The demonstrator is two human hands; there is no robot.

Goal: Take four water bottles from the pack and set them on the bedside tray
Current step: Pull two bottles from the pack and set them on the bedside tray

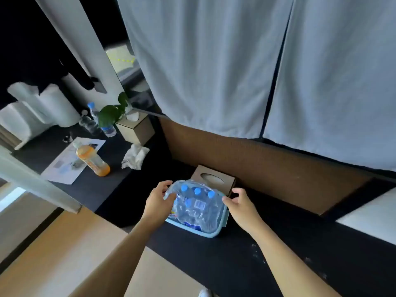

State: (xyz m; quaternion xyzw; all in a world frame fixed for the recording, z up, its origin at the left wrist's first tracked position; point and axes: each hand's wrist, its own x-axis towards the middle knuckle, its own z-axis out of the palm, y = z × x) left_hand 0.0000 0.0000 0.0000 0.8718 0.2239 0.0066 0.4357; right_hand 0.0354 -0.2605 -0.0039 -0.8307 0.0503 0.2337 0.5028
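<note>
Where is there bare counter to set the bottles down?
The dark counter right of the blue tray is bare. Another patch lies between tray and orange bottle. The far left, around plant and tissue box, is crowded.

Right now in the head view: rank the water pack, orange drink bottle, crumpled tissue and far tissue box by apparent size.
1. Water pack, clearly largest, also nearest the camera.
2. Far tissue box and orange drink bottle: too close to rank.
3. Crumpled tissue, smallest.

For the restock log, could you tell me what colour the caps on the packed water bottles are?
Blue caps, seen through the clear wrap in the head view.
</note>
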